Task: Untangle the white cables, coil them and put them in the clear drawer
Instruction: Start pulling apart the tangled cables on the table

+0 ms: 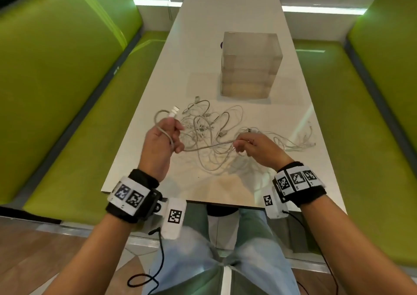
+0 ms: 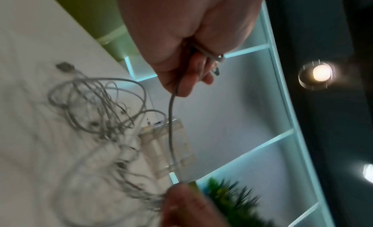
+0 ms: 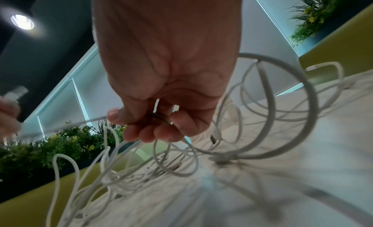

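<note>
Two hands are working one cable (image 1: 207, 147) here, and we are seeing it stretched between them above the near half of the desk (image 1: 203, 46). The left hand (image 1: 161, 141) is curling its fingers round the cable with a turn looped over the hand, the white plug (image 1: 174, 111) sticking up past the fingertips; the right hand (image 1: 257, 147) is pinching the same cable further along, fingers curled on it. Below and beyond them the tangle of white cables (image 1: 209, 123) is lying spread across the desk from its left edge towards its right edge, with a smaller bunch (image 1: 300, 140) trailing out near the right edge. To our eye the step in hand is pulling this one cable free and starting its coil, and doing it well is likely meaning keeping the line lightly taut, letting the right hand slide along and lift each crossing loop off instead of yanking, which could tighten a knot or drag the whole heap towards the near edge. The left hand is looking well placed as the former for the coil. The clear drawer unit (image 1: 250, 66) is standing beyond the tangle, towards the middle of the desk, well apart from both hands, its drawers appearing closed.
</note>
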